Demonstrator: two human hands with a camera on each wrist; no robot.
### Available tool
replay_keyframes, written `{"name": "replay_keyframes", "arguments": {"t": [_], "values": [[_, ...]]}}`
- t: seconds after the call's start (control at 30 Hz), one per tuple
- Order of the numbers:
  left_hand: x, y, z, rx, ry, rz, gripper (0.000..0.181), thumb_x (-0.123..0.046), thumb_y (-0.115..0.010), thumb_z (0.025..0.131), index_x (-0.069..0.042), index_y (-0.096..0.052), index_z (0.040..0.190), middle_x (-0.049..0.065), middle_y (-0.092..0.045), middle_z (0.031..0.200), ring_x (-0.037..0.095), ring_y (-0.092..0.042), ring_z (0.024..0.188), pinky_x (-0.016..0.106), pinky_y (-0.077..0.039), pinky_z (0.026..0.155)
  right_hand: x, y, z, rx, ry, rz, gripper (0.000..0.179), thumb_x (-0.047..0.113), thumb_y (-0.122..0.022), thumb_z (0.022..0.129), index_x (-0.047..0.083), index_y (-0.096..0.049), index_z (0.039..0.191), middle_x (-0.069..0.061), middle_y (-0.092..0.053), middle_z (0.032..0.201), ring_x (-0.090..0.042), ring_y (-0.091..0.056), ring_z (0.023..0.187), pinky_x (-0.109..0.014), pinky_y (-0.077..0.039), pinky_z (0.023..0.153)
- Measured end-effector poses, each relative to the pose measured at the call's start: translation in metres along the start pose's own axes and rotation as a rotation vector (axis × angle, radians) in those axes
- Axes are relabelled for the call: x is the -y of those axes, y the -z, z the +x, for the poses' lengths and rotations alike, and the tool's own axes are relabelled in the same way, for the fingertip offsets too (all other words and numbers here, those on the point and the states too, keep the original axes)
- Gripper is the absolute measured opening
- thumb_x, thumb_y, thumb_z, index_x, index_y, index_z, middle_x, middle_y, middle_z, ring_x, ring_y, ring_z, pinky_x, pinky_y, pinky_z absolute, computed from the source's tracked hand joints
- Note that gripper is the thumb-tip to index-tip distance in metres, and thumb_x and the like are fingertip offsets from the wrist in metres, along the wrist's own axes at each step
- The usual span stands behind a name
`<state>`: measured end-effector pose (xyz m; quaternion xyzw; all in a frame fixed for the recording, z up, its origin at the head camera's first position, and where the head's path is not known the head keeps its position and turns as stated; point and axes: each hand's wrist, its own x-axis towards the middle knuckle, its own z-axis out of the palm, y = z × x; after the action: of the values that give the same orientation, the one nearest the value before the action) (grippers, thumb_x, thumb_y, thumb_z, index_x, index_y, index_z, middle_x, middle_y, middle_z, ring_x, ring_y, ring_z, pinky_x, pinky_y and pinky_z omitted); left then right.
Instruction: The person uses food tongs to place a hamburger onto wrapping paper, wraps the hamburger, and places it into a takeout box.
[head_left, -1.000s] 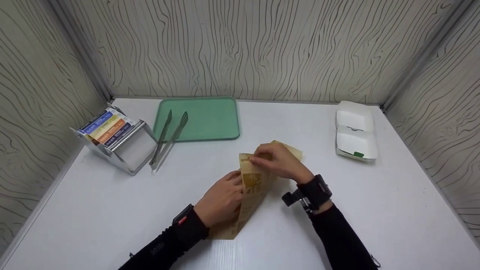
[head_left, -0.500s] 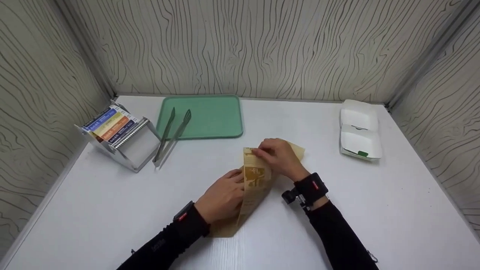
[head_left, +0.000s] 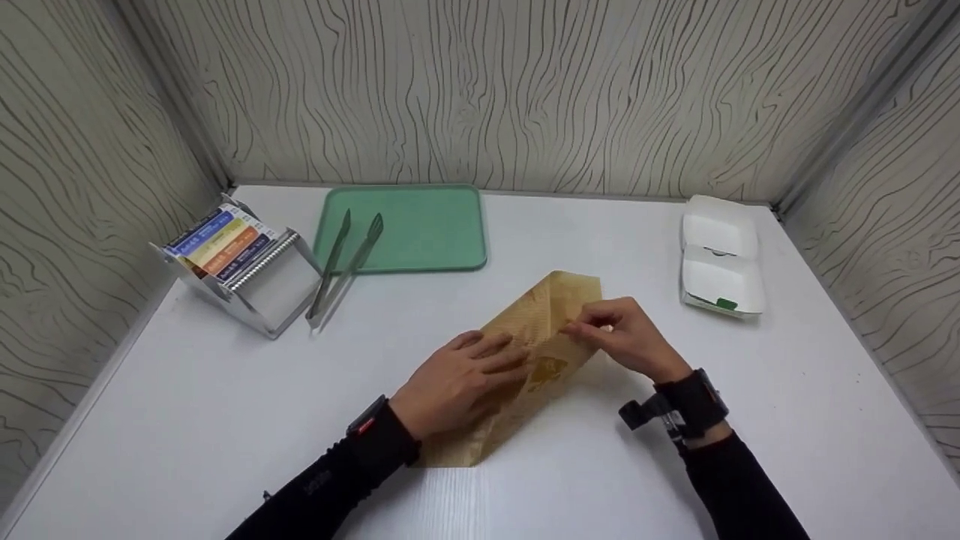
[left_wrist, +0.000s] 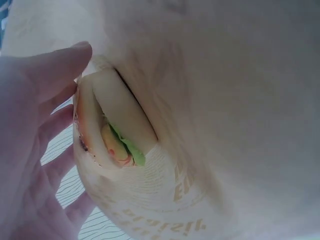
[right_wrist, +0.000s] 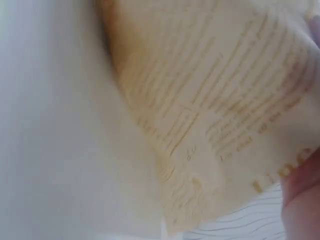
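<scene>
**Meanwhile, two hands work one sheet of printed paper**

The brown paper [head_left: 545, 372] lies folded between the table's [head_left: 840, 420] middle and its near edge, slanting from lower left to upper right. The left hand [head_left: 457, 384] rests across its lower left part, fingers extended over the sheet. In the left wrist view a sandwich [left_wrist: 121, 102], a bun with a green leaf and yellowish filling, shows inside the paper beside that hand; the head view hides it. The right hand [head_left: 630, 337] pinches the sheet's upper right side between thumb and fingers, just apart from the left hand.

Along the table's far edge, left of the middle, lies a green tray [head_left: 439, 232]. Metal tongs [head_left: 325, 279] lie spread, tips over the tray, joined end on the table past its near edge. Near the far left corner stands a metal rack [head_left: 279, 289] bearing colour-striped labels [head_left: 225, 244]. An open white box [head_left: 721, 283] sits near the far right corner.
</scene>
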<state>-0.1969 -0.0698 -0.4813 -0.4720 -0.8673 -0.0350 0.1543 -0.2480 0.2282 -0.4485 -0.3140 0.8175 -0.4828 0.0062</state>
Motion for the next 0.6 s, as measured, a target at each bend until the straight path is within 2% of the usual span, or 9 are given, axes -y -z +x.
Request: {"name": "replay_keyframes", "arguments": {"t": [0.1,0.23,0.37,0.4,0.5,0.53,0.6], "values": [[0.000,-0.002,0.000,-0.011,-0.007,-0.003,0.060,-0.037,-0.074,0.096,-0.030,-0.054,0.152,-0.009,-0.050,0.159,0.020,-0.044,0.149,0.042,-0.041,0.117,-0.007,0.009,-0.016,0.096,-0.019,0.047,0.017,0.002,-0.073,0.093,0.009,-0.074,0.078,0.012,-0.062,0.074,-0.001,-0.058,0.071,-0.021,-0.051,0.064],[0.001,-0.002,-0.001,-0.045,-0.012,-0.010,0.054,-0.034,-0.071,0.097,-0.029,-0.057,0.150,-0.008,-0.053,0.156,0.021,-0.046,0.148,0.043,-0.042,0.116,-0.018,0.021,-0.031,0.289,-0.020,0.081,0.015,0.001,-0.077,0.090,0.013,-0.077,0.081,0.008,-0.065,0.075,0.000,-0.059,0.074,-0.020,-0.053,0.068],[0.001,-0.001,-0.001,-0.069,-0.009,-0.017,0.044,-0.032,-0.064,0.103,-0.029,-0.060,0.147,-0.008,-0.058,0.152,0.020,-0.047,0.147,0.042,-0.043,0.116,-0.027,0.027,-0.041,0.441,-0.016,0.076,0.019,-0.006,-0.076,0.086,0.009,-0.083,0.096,-0.004,-0.077,0.094,-0.010,-0.070,0.093,-0.022,-0.054,0.088],[0.000,-0.001,-0.001,-0.064,-0.005,-0.016,0.043,-0.032,-0.063,0.104,-0.029,-0.060,0.147,-0.008,-0.057,0.152,0.019,-0.046,0.147,0.042,-0.043,0.116,-0.027,0.028,-0.042,0.466,-0.030,0.074,0.026,-0.010,-0.073,0.084,0.008,-0.083,0.100,-0.006,-0.079,0.101,-0.012,-0.071,0.100,-0.022,-0.052,0.094],[0.000,0.000,-0.001,-0.039,0.003,-0.012,0.045,-0.034,-0.062,0.104,-0.029,-0.058,0.148,-0.008,-0.056,0.153,0.019,-0.045,0.149,0.042,-0.041,0.118,-0.026,0.029,-0.046,0.501,-0.063,0.073,0.031,-0.011,-0.072,0.084,0.007,-0.082,0.107,-0.009,-0.078,0.114,-0.019,-0.070,0.114,-0.021,-0.043,0.107],[-0.001,0.000,-0.001,-0.033,0.003,-0.009,0.045,-0.034,-0.062,0.104,-0.029,-0.058,0.149,-0.008,-0.055,0.154,0.019,-0.045,0.149,0.042,-0.041,0.118,-0.025,0.029,-0.047,0.503,-0.071,0.074,0.027,-0.007,-0.074,0.086,0.007,-0.082,0.107,-0.009,-0.078,0.115,-0.020,-0.070,0.116,-0.020,-0.042,0.108],[-0.001,0.000,0.000,-0.029,0.001,-0.008,0.046,-0.033,-0.063,0.103,-0.029,-0.057,0.149,-0.008,-0.055,0.154,0.020,-0.044,0.149,0.042,-0.040,0.118,-0.021,0.029,-0.047,0.498,-0.061,0.083,0.027,-0.008,-0.072,0.086,0.006,-0.082,0.107,-0.010,-0.078,0.116,-0.021,-0.070,0.117,-0.018,-0.038,0.112]]}}
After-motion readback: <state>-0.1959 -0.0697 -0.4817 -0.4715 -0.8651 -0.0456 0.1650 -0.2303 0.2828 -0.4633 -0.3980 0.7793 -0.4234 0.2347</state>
